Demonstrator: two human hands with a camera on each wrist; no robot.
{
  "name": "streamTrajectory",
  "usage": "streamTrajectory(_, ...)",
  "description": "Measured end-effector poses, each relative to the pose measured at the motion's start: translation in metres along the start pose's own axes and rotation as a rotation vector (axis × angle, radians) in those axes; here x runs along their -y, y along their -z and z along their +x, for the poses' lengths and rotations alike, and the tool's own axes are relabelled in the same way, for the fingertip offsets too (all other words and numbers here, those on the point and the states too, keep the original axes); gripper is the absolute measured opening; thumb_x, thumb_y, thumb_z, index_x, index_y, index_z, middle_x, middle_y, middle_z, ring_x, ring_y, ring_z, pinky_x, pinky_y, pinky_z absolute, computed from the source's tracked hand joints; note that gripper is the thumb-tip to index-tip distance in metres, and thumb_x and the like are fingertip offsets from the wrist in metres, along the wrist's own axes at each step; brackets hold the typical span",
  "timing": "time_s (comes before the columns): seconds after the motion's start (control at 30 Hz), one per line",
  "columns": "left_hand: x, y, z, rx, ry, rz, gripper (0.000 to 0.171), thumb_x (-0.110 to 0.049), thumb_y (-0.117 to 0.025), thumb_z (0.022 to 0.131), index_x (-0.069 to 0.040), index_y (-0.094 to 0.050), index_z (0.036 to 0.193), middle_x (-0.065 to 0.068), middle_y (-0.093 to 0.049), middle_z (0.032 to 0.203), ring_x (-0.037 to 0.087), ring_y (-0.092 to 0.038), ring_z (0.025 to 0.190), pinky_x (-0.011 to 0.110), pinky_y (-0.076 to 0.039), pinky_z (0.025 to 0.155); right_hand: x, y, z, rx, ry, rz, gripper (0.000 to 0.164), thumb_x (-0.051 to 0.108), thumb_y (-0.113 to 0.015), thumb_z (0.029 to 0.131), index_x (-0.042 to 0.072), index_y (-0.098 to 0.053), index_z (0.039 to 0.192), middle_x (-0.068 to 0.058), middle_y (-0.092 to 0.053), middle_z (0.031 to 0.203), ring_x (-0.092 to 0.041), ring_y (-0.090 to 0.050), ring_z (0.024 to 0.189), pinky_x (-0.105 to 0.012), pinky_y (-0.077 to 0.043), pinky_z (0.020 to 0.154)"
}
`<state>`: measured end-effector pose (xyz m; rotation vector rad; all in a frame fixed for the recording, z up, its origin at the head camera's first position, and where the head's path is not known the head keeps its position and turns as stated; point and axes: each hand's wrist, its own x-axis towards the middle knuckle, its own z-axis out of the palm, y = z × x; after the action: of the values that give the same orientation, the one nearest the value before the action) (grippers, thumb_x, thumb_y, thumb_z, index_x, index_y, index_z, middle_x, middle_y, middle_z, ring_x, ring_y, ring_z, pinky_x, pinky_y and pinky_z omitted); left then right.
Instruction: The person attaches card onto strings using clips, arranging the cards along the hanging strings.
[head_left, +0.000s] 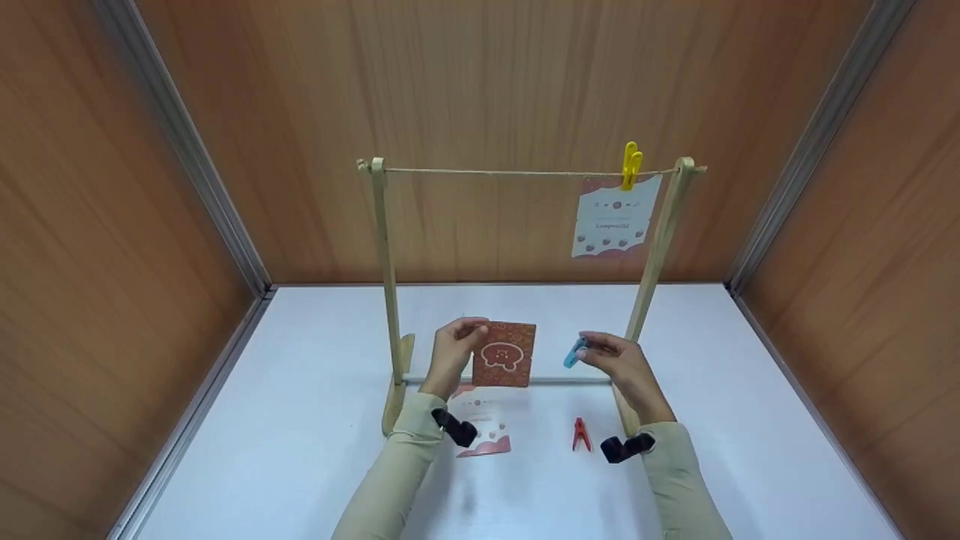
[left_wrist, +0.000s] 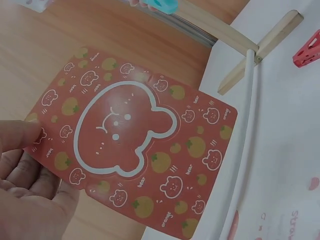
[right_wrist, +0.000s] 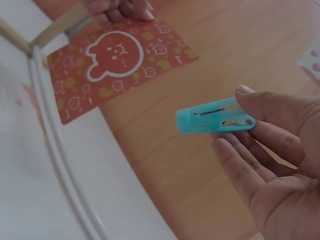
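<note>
My left hand [head_left: 454,352] pinches a red card [head_left: 504,375] by its upper left corner, thumb on the printed face. In the left wrist view the card [left_wrist: 165,145] shows a white-outlined bear head among small bears and oranges. Between thumb and fingers of my right hand [head_left: 616,366] is a blue clothespin [head_left: 574,352]; its closed nose points away from the hand in the right wrist view, where the clothespin [right_wrist: 215,117] looks turquoise. Both hands are raised in front of a wooden frame [head_left: 387,277], below the string [head_left: 495,172] stretched across its top.
A yellow clothespin [head_left: 631,166] holds a white and pink card [head_left: 615,217] on the string's right end. On the white table [head_left: 315,450] lie another pink and white card [head_left: 484,427] and a red clothespin [head_left: 580,435]. A white rod [head_left: 570,381] joins the frame's feet.
</note>
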<state>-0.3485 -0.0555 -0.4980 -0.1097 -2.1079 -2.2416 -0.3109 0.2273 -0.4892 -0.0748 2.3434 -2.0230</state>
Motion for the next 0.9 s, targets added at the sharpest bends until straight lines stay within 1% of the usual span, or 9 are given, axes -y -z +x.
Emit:
streamTrajectory(0.13,-0.009,-0.005,0.006,-0.015,-0.016,-0.019,0.029,-0.015,-0.068,0.09,0.003,-0.066,0.112,0.007,-0.07,0.097,0.01,-0.064,0.084,0.024,-0.051,0.077,0.012,-0.001,0.004,-0.006,0.023,-0.012,0.05,0.024,-0.075,0.084,0.005,-0.06,0.127,-0.005,-0.068,0.111,-0.011,-0.063,0.102,-0.023,-0.048,0.094)
streamTrajectory(0.27,-0.02,-0.007,0.011,-0.021,-0.038,0.006,0.027,-0.015,-0.067,0.091,0.001,-0.066,0.112,0.008,-0.069,0.099,0.01,-0.064,0.086,0.025,-0.052,0.079,0.026,-0.002,0.008,-0.002,0.061,-0.038,0.051,0.028,-0.074,0.085,0.006,-0.06,0.128,-0.004,-0.067,0.112,-0.009,-0.062,0.103,-0.024,-0.047,0.097)
streamTrajectory(0.37,-0.027,-0.01,0.015,-0.018,-0.055,0.027,0.026,-0.017,-0.066,0.091,-0.001,-0.067,0.112,0.007,-0.069,0.099,0.01,-0.064,0.087,0.026,-0.052,0.08,0.037,-0.003,0.01,-0.006,0.087,-0.05,0.05,0.026,-0.073,0.086,0.005,-0.06,0.129,-0.005,-0.067,0.113,-0.007,-0.062,0.102,-0.023,-0.047,0.096)
streamTrajectory(0.53,-0.04,-0.013,0.021,-0.013,-0.093,0.026,0.025,-0.016,-0.068,0.09,-0.001,-0.067,0.11,0.007,-0.069,0.097,0.01,-0.063,0.084,0.025,-0.051,0.078,0.055,-0.004,0.013,-0.024,0.089,-0.072,0.047,0.025,-0.072,0.086,0.005,-0.061,0.128,-0.002,-0.067,0.11,-0.005,-0.063,0.099,-0.02,-0.048,0.093)
streamTrajectory(0.6,-0.045,-0.015,0.022,-0.011,-0.105,0.025,0.026,-0.017,-0.068,0.09,-0.001,-0.068,0.11,0.007,-0.07,0.096,0.01,-0.062,0.084,0.024,-0.05,0.077,0.062,-0.004,0.014,-0.021,0.099,-0.071,0.048,0.024,-0.071,0.087,0.004,-0.06,0.129,-0.002,-0.067,0.11,-0.005,-0.062,0.099,-0.02,-0.048,0.094)
streamTrajectory(0.73,-0.057,-0.019,0.025,-0.013,-0.108,0.038,0.027,-0.019,-0.069,0.089,-0.003,-0.068,0.111,0.007,-0.07,0.098,0.01,-0.062,0.085,0.024,-0.05,0.078,0.073,-0.005,0.015,-0.015,0.128,-0.062,0.047,0.024,-0.07,0.088,0.003,-0.059,0.129,-0.003,-0.067,0.11,-0.006,-0.062,0.1,-0.021,-0.048,0.095)
streamTrajectory(0.9,-0.071,-0.024,0.029,-0.015,-0.119,0.044,0.026,-0.018,-0.068,0.089,-0.004,-0.068,0.111,0.008,-0.071,0.101,0.011,-0.063,0.087,0.025,-0.05,0.08,0.088,-0.007,0.017,-0.029,0.148,-0.067,0.046,0.025,-0.07,0.088,0.007,-0.06,0.13,-0.006,-0.066,0.116,-0.009,-0.061,0.105,-0.025,-0.047,0.098)
